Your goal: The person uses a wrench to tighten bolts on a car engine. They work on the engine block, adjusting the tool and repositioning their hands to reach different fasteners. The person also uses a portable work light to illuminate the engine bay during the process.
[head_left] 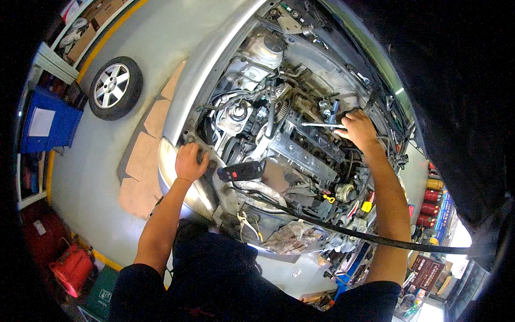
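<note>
Your right hand (358, 130) grips the slim metal tool (322, 125) near one end, above the engine (301, 153); your left hand (190, 162) rests beside the headlight (168, 161), loosely curled, seemingly holding nothing. The tool should be stiff, fairly light, slippery if oily; grasp that end firmly.

The engine (301, 153) sits inside the car (185, 102); the tool (319, 125) extends leftward above it from the right hand (358, 131). Beside the headlight (194, 201), the left hand (190, 162) rests left of the device (240, 171). Farther left, cardboard (144, 161) lies on the floor (150, 40), between car and wheel (115, 87).
</note>
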{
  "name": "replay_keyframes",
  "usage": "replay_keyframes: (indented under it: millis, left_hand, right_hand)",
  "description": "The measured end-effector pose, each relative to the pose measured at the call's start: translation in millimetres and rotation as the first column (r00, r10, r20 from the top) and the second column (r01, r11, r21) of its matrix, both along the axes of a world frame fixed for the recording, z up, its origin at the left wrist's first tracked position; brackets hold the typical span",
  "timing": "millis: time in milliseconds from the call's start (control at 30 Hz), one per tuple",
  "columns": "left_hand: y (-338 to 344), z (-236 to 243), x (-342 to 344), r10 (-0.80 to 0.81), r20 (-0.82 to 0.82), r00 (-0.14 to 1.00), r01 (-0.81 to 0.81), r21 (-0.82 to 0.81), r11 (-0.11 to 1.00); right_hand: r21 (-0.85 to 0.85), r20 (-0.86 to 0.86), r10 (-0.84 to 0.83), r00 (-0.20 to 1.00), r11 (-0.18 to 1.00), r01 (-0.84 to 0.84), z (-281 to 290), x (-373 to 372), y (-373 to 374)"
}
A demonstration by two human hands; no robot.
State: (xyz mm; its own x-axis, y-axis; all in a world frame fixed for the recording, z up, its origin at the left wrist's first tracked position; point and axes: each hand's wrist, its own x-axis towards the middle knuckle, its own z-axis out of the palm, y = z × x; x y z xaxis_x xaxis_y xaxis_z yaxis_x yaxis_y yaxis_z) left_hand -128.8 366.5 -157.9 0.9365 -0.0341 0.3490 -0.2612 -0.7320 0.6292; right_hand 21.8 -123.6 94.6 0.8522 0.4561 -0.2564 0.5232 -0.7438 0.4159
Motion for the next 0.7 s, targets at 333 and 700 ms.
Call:
replay_keyframes:
  millis: [333, 700]
  left_hand:
    - [1.0, 2.9, 2.7, 0.012, 0.009, 1.0, -0.011, -0.03, 0.999]
    - [1.5, 0.1, 0.3, 0.024, 0.03, 0.999, -0.024, -0.009, 1.0]
  right_hand:
    - [0.066, 0.006, -0.123, 0.992, 0.99, 0.122, -2.1, 10.9, 15.5]
    - [0.072, 0.14, -0.463, 0.876, 0.887, 0.457, -5.7, 17.6, 51.4]
